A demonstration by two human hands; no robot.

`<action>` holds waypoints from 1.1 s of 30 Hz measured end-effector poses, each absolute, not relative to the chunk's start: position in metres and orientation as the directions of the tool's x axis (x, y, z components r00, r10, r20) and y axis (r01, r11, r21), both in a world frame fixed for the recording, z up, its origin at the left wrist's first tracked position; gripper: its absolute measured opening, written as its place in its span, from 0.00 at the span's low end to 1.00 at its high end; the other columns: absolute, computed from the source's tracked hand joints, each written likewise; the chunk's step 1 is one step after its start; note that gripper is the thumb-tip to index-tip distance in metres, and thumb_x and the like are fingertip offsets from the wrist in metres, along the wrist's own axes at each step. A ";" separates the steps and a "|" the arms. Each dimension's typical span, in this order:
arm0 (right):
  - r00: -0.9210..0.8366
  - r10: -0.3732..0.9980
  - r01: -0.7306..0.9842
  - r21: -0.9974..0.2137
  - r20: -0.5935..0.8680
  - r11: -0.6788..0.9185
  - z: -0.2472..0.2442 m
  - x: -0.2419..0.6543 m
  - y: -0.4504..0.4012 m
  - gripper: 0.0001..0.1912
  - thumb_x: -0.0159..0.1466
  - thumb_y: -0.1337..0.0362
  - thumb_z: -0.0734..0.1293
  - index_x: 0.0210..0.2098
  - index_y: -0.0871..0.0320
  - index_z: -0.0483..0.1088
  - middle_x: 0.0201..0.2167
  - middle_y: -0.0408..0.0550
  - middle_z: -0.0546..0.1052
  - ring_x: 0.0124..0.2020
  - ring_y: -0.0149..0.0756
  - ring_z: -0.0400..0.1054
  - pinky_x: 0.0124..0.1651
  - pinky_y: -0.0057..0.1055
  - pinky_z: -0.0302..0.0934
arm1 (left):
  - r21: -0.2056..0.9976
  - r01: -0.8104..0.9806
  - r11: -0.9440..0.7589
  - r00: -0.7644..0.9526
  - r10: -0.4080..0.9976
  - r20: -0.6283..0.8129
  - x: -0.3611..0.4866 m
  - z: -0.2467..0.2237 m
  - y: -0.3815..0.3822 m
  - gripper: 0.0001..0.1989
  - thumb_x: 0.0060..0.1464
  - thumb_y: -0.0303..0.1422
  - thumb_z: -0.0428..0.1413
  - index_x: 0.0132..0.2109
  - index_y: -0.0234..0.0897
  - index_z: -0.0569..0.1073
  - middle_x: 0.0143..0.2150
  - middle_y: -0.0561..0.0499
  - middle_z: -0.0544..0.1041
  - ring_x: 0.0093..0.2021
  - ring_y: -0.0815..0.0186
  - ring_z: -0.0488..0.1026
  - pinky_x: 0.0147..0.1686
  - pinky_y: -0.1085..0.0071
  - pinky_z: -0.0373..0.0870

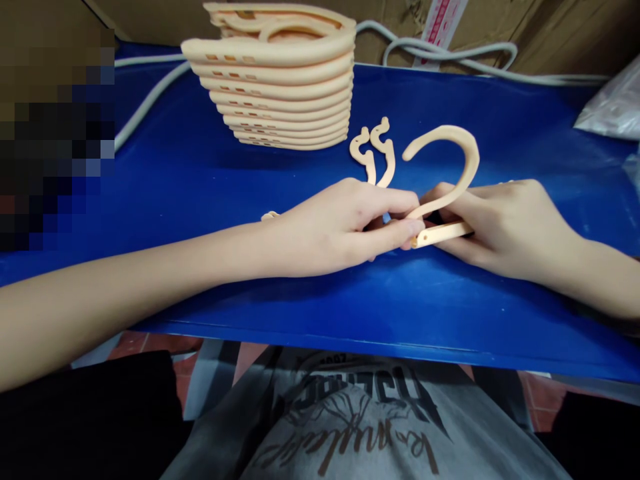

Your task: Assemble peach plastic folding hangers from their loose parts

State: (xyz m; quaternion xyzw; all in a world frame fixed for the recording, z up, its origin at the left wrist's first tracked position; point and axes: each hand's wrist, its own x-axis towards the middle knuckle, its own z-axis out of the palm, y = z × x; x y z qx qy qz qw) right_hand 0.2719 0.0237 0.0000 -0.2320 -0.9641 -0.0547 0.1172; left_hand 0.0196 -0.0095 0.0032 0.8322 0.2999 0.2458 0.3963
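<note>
Between my hands is a cream plastic clothes hanger [470, 157], its curved hook rising up and its short arm piece [443, 233] lying below the hook. My left hand [345, 223] pinches the hanger where hook and arm piece meet, thumb and fingers closed on it. My right hand [515, 223] is closed around the other end of the arm piece, which its fingers partly hide. Just beyond my left hand, two loose cream hanger arms [384, 157] with notched, curled ends lie on the blue table [300, 307]. A small cream part [270, 215] peeks out behind my left wrist.
A tall stack of cream hangers [280, 87] stands at the back, left of centre. White cable [450, 50] runs along the rear edge by cardboard [565, 33]. A clear plastic bag [613, 103] sits at the far right. The table's front edge is close to my body.
</note>
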 end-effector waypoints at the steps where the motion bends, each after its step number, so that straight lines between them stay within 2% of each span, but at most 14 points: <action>1: -0.869 0.417 0.446 0.055 0.267 0.893 0.000 0.272 0.024 0.18 0.76 0.54 0.57 0.43 0.58 0.72 0.23 0.42 0.73 0.20 0.33 0.62 0.25 0.28 0.46 | 0.807 0.309 -0.504 0.700 0.695 0.166 0.020 0.003 -0.010 0.13 0.72 0.33 0.52 0.36 0.38 0.72 0.25 0.59 0.70 0.25 0.74 0.64 0.27 0.75 0.59; 8: -0.866 0.450 0.467 0.035 0.220 0.883 0.000 0.272 0.025 0.21 0.77 0.51 0.54 0.43 0.58 0.72 0.24 0.43 0.73 0.20 0.32 0.57 0.26 0.29 0.44 | 0.800 0.337 -0.497 0.697 0.703 0.143 0.020 0.002 -0.010 0.13 0.72 0.34 0.51 0.36 0.38 0.72 0.25 0.59 0.70 0.26 0.73 0.65 0.28 0.74 0.59; 13: -0.865 0.461 0.475 0.024 0.199 0.880 0.000 0.272 0.024 0.22 0.77 0.50 0.54 0.47 0.59 0.71 0.21 0.40 0.68 0.19 0.33 0.59 0.26 0.29 0.45 | 0.777 0.335 -0.533 0.696 0.696 0.177 0.020 -0.001 -0.010 0.14 0.72 0.34 0.51 0.35 0.38 0.71 0.26 0.59 0.69 0.27 0.73 0.65 0.29 0.74 0.59; 17: -0.870 0.439 0.455 0.022 0.225 0.890 -0.003 0.275 0.024 0.20 0.78 0.51 0.55 0.47 0.58 0.71 0.22 0.42 0.71 0.21 0.33 0.61 0.26 0.29 0.46 | 0.761 0.333 -0.556 0.696 0.690 0.200 0.021 -0.002 -0.010 0.14 0.72 0.33 0.51 0.35 0.37 0.70 0.26 0.59 0.68 0.27 0.74 0.64 0.30 0.74 0.58; 21: -0.865 0.463 0.475 0.017 0.193 0.880 -0.003 0.274 0.024 0.20 0.77 0.51 0.54 0.45 0.57 0.71 0.23 0.44 0.73 0.20 0.35 0.63 0.25 0.31 0.47 | 0.757 0.343 -0.556 0.708 0.683 0.180 0.021 0.000 -0.010 0.14 0.72 0.33 0.50 0.35 0.37 0.70 0.26 0.59 0.68 0.27 0.74 0.65 0.30 0.74 0.58; 27: -0.876 0.421 0.440 0.030 0.237 0.898 -0.002 0.272 0.025 0.19 0.76 0.53 0.55 0.39 0.56 0.70 0.21 0.43 0.72 0.18 0.35 0.64 0.23 0.31 0.49 | 0.743 0.357 -0.566 0.712 0.679 0.176 0.021 -0.001 -0.010 0.14 0.73 0.35 0.49 0.36 0.36 0.71 0.27 0.58 0.70 0.28 0.74 0.65 0.30 0.74 0.58; 33: -0.882 0.394 0.420 0.053 0.258 0.906 0.000 0.272 0.026 0.17 0.76 0.55 0.56 0.39 0.57 0.70 0.20 0.42 0.70 0.18 0.35 0.63 0.22 0.31 0.49 | 0.742 0.361 -0.565 0.711 0.681 0.173 0.020 -0.001 -0.010 0.14 0.73 0.35 0.49 0.36 0.37 0.71 0.27 0.58 0.69 0.28 0.73 0.65 0.30 0.73 0.58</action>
